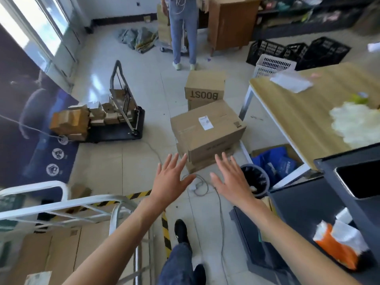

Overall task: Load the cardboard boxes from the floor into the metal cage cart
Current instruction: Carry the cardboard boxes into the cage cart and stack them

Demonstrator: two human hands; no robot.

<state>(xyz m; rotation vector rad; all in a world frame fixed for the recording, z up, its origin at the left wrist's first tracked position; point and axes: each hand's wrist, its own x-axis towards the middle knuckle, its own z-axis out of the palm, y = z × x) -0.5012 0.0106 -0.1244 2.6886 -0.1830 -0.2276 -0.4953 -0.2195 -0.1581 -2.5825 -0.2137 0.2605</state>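
Note:
A large cardboard box with a white label lies on top of a flatter box on the floor ahead. Behind it stands a smaller box printed BOOST on another box. My left hand and my right hand are stretched out in front of me, fingers spread, holding nothing, just short of the large box's near side. The white metal cage cart stands at the lower left, with a cardboard box inside it.
A wooden table stands to the right, with a black bin and a blue bag beneath it. A black trolley with small boxes sits to the left. A person stands at the back. Cables and hazard tape cross the floor.

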